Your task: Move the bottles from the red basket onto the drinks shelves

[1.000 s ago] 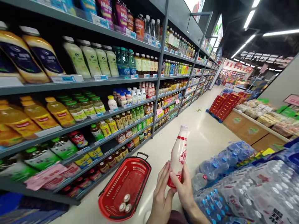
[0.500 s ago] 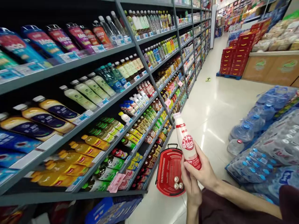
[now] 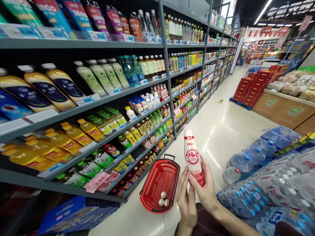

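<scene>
A white bottle with red bands and a round red label (image 3: 192,154) is held nearly upright, its label towards me and its cap at the top. My right hand (image 3: 206,188) grips its lower right side, thumb across the front of the base. From the lower left, my left hand (image 3: 185,201) supports the same bottle, its fingers closed against the side. On the floor just left of my hands stands a red shopping basket (image 3: 150,180). Three bottles with pale caps (image 3: 162,200) lie grouped inside its near end.
Drink shelves (image 3: 137,87) run along my left side. Shrink-wrapped water bottles (image 3: 248,196) and large water jugs (image 3: 256,150) stand at right. Stacked red boxes (image 3: 253,88) sit further off beside a produce stand (image 3: 280,106). A blue carton (image 3: 73,213) lies under the lowest shelf.
My view has levelled and lifted, showing more of the ceiling and far aisle. The bottle now appears more upright and, like the basket, further left in view. Both hands keep hold of it.
</scene>
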A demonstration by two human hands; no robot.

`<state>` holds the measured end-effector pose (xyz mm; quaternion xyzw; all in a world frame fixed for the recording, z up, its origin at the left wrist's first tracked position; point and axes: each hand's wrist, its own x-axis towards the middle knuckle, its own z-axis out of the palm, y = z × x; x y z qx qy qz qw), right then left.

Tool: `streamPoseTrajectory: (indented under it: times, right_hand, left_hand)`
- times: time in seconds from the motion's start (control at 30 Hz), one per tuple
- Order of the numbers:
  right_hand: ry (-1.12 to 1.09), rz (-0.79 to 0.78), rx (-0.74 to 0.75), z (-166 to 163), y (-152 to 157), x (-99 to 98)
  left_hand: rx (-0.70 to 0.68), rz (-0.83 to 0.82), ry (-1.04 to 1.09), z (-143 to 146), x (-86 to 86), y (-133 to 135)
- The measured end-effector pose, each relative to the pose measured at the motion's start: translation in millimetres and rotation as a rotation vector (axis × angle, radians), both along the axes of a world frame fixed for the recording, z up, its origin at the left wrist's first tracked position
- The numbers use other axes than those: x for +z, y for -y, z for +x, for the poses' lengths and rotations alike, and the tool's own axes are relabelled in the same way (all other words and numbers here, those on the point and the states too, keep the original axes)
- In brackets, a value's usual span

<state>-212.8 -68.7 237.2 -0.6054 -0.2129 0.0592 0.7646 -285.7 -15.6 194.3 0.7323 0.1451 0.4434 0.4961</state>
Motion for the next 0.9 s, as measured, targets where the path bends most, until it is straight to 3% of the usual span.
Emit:
streamPoseTrajectory:
  times: [0.27,0.53,0.73,0.9]
  right_hand:
    - [0.041,0.015,-0.022,10,12,9.7]
    - [-0.007,0.022,0.014,15,19,-4.0]
    - [-0.024,-0.007,0.024,12,14,-3.9]
    - [-0.037,0.029,-0.008,9,7,-3.6]
  left_hand:
    - [-0.08,0.072,0.159,16,19.5,2]
    - [-0.128,-0.025,0.211,22,6.6,7]
    - [-0.091,-0.105,0.179,19,5.2,7]
    - [-0.065,-0.047,0.133,16,7.9,5]
